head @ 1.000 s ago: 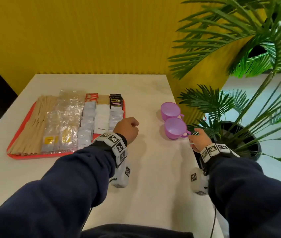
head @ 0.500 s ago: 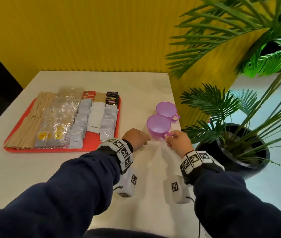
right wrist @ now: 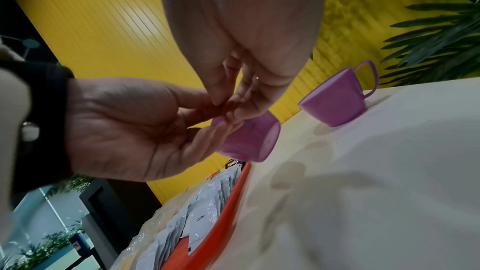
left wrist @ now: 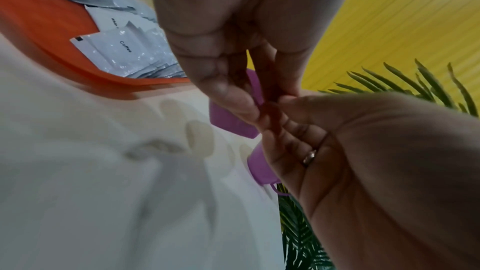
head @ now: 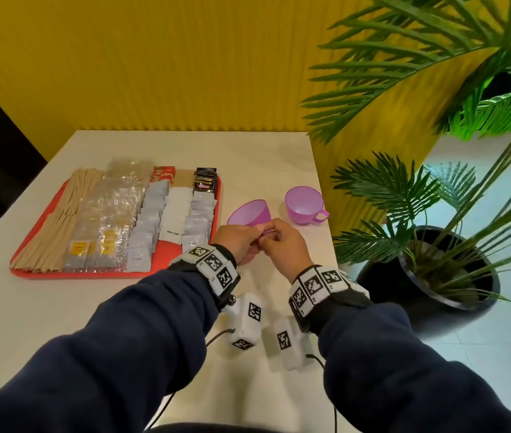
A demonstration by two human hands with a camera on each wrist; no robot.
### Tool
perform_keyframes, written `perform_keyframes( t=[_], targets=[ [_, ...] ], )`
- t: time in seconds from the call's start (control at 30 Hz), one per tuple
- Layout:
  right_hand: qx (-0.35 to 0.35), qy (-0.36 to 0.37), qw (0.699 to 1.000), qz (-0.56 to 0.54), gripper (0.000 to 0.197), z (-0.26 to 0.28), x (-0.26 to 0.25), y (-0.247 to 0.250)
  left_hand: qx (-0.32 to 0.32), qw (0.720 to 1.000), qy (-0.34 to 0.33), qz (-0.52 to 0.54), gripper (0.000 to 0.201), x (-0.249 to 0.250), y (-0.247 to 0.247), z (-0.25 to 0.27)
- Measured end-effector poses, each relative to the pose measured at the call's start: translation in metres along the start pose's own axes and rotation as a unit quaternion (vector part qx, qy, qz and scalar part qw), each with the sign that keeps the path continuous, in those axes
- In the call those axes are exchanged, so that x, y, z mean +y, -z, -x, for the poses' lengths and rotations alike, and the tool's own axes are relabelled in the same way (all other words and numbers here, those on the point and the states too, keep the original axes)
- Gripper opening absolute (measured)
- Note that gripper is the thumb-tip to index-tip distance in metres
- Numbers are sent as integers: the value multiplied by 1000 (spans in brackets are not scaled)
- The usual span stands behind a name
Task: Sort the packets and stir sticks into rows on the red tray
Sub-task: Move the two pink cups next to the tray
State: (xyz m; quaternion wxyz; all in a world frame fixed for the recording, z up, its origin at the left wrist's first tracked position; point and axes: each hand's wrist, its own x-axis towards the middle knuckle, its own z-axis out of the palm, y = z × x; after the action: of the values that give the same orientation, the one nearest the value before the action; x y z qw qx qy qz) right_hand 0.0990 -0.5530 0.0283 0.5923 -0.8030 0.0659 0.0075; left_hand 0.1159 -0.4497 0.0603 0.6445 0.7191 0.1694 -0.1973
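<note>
Red was the tray [head: 38, 220], and it lay on the left part of the table [head: 266, 160] with its long side running away from the person. The stir sticks [head: 57, 220] filled the left row and pointed the same way, toward the yellow wall. Next to them sat rows of packets [head: 151, 226], clear ones, then silver and white ones, with a few red and black ones at the far end.

The sorting looked nearly done. Both hands were off the tray. The left hand [head: 238, 242] and the right hand [head: 285, 245] met just beside the tray, and their fingertips pinched the tilted purple cup [head: 249, 212] together, as if passing it over. A second purple cup [head: 303, 205] stood upright near the table's right edge.

I think the next move needed one hand to let go, so the other could set the cup down without bumping the packet rows
</note>
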Motion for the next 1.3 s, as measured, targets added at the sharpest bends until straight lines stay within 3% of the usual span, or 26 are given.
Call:
perform_keyframes(
  t=[0.27,0.53,0.6,0.67,0.77,0.83,1.0,1.07,1.3],
  targets=[
    [-98,-5,994,-49,36,-8,-3,-2,-23,993,77,90,11,-2,18,-3],
    [-140,-25,988,-65,28,-25,-6,-7,2,992,78,99,21,7,28,-16],
    [-83,-27,995,-47,28,-32,-6,-2,12,992,76,98,20,9,33,-22],
    [39,-25,999,1,26,-44,-3,11,17,993,75,94,20,10,39,-27],
    [228,-80,967,77,30,-60,3,41,15,993,77,92,18,10,51,-33],
    [263,-112,955,80,33,-70,12,60,16,993,81,90,16,9,60,-36],
    [136,-221,945,200,40,-88,39,78,1,992,76,96,11,11,77,-44],
    [78,-214,936,268,37,-94,50,78,-3,994,68,87,11,15,82,-48],
    [32,-144,935,322,34,-95,47,56,6,996,63,58,14,23,86,-59]
  ],
)
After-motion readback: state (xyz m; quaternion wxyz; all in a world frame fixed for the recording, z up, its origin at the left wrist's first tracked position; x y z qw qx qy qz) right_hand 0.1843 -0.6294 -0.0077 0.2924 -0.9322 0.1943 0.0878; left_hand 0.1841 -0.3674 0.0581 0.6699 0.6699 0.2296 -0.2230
